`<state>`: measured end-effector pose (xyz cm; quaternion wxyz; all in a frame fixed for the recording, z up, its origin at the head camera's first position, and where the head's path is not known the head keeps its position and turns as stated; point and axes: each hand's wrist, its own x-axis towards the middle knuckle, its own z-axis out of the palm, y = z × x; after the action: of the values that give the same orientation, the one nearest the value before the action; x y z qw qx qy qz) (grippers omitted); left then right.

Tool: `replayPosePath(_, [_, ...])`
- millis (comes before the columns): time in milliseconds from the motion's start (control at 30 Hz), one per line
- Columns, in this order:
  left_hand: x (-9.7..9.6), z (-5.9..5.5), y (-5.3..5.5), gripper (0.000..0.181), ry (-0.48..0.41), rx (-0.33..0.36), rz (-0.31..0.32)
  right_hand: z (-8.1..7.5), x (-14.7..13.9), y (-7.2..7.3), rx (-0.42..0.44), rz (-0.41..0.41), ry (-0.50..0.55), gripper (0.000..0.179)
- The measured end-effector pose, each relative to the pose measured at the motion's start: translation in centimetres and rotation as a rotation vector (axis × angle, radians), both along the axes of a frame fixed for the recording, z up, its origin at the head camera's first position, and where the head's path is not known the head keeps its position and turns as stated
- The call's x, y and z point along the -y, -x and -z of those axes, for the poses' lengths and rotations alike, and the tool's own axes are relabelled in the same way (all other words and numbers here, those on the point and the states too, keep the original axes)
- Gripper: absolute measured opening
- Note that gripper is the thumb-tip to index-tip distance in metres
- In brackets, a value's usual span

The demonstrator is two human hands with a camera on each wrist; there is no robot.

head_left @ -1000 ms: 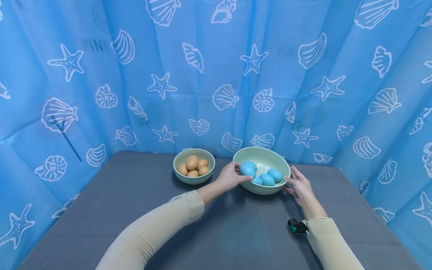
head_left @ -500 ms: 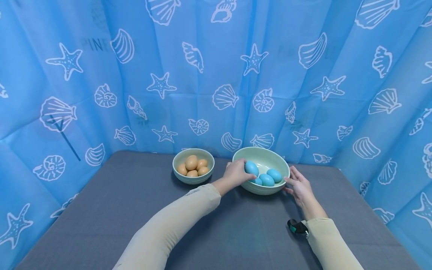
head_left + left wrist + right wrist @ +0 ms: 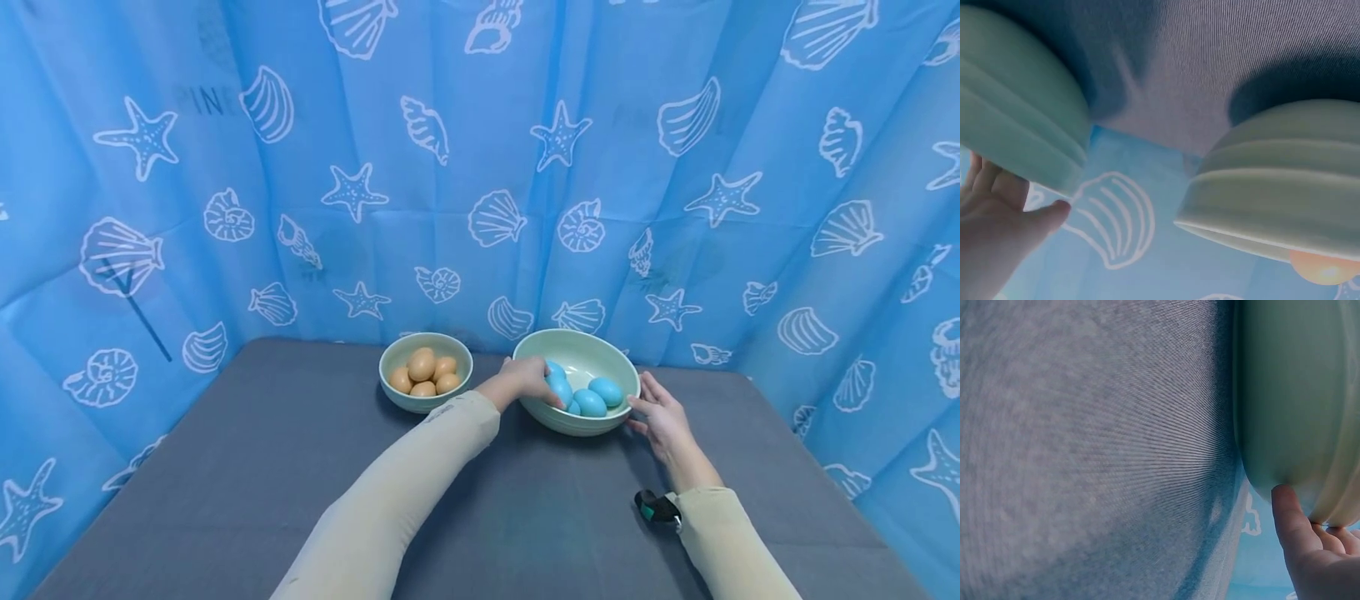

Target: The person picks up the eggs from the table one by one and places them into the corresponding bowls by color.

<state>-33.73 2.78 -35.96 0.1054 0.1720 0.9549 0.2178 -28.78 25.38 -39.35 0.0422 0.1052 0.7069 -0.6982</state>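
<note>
A large pale green bowl [image 3: 576, 426] holds several blue eggs [image 3: 590, 403]. My left hand [image 3: 527, 379] reaches over its left rim, thumb and fingers about one blue egg [image 3: 559, 388] low among the others. In the left wrist view the fingers of the left hand [image 3: 991, 219] go behind the bowl [image 3: 1016, 106], so their tips and the egg are hidden. My right hand [image 3: 663, 423] holds the bowl's right side, thumb at the rim and fingers against the outer wall. The right wrist view shows the right hand [image 3: 1310, 550] touching the bowl [image 3: 1297, 400].
A smaller pale green bowl [image 3: 426, 403] with several brown eggs [image 3: 422, 364] stands left of the large one. Both rest on a grey cloth-covered table [image 3: 225, 467]. A blue curtain [image 3: 442, 192] with white shells hangs behind. A black strap [image 3: 654, 507] dangles at the right cuff.
My left hand has moved right and down into the large bowl, lowering the blue egg from near the rim to among the others. The right hand keeps its hold on the bowl.
</note>
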Motion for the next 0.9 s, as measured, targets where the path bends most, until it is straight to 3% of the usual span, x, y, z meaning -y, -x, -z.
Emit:
replayPosePath(167, [0.21, -0.40, -0.08, 0.060, -0.027, 0.082, 0.024, 0.06, -0.01, -0.18, -0.002, -0.009, 0.004, 0.070])
replayPosePath(467, [0.36, -0.57, 0.53, 0.062, -0.123, 0.219, 0.119, -0.11, -0.02, -0.05, -0.007, 0.007, 0.016, 0.070])
replayPosePath(733, [0.35, -0.60, 0.62, 0.063, -0.138, 0.244, 0.125, -0.12, -0.11, 0.13, -0.003, 0.017, 0.006, 0.070])
replayPosePath(900, [0.38, -0.33, 0.52, 0.062, -0.127, 0.204, 0.146, 0.01, -0.19, 0.29, -0.007, 0.013, 0.001, 0.070])
